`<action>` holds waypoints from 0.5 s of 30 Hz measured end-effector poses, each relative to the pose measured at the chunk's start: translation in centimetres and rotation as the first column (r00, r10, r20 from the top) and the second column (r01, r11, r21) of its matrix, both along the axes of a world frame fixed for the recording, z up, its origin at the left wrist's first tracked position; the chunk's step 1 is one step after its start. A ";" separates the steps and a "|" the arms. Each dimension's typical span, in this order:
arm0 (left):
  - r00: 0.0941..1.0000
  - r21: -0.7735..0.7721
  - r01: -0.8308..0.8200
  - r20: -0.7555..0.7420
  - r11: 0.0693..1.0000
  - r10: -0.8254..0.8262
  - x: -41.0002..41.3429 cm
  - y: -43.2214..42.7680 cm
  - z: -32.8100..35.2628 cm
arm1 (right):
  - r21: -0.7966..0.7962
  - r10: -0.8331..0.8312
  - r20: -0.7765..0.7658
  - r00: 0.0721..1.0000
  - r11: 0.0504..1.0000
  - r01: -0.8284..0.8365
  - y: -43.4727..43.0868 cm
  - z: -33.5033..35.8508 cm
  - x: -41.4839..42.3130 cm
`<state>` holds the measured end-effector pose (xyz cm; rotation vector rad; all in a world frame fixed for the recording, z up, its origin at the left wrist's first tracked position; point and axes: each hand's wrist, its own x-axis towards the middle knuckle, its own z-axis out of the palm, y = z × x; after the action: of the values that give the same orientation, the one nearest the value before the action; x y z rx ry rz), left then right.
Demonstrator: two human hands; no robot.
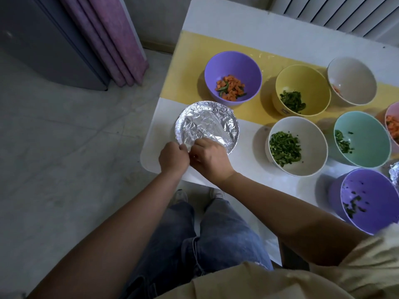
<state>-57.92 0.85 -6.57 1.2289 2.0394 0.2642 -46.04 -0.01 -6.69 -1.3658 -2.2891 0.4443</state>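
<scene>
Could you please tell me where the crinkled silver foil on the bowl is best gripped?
Pinch its edge at the near rim, from the person's side: there the crinkled silver foil lifts into a small flap, which the left hand and right hand pinch.

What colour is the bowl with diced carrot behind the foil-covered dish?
The round carrot bowl is purple, clearest in the head view.

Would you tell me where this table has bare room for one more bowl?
Bare room: the far white strip of the table behind the purple carrot bowl, and the near edge between the right hand at the foil and the white pepper bowl. The right side is crowded.
</scene>
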 end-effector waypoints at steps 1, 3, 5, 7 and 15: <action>1.000 0.004 -0.005 0.013 1.000 0.004 0.0 0.3 -0.1 | 0.000 -0.005 -0.010 1.000 1.000 0.005 0.1 0.0 -0.1; 0.998 -0.001 -0.018 0.064 1.000 0.018 -0.1 0.5 -0.1 | -0.007 -0.011 -0.021 1.000 1.000 0.010 0.3 0.0 -0.1; 0.988 -0.029 -0.048 0.147 0.998 0.052 -0.2 0.4 -0.5 | -0.002 -0.010 -0.021 1.000 1.000 0.010 0.3 0.0 -0.1; 0.971 -0.057 -0.077 0.222 0.995 0.087 -0.4 0.2 -0.7 | 0.002 -0.008 -0.033 0.999 1.000 0.008 0.2 0.0 -0.1; 0.910 -0.158 -0.073 0.394 0.985 0.131 -1.1 0.0 -0.8 | 0.028 -0.038 -0.052 0.998 0.999 0.040 0.0 0.2 0.0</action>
<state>-59.05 0.82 -7.41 0.8947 1.7294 0.3836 -46.07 0.02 -6.49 -1.3668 -2.2151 0.4271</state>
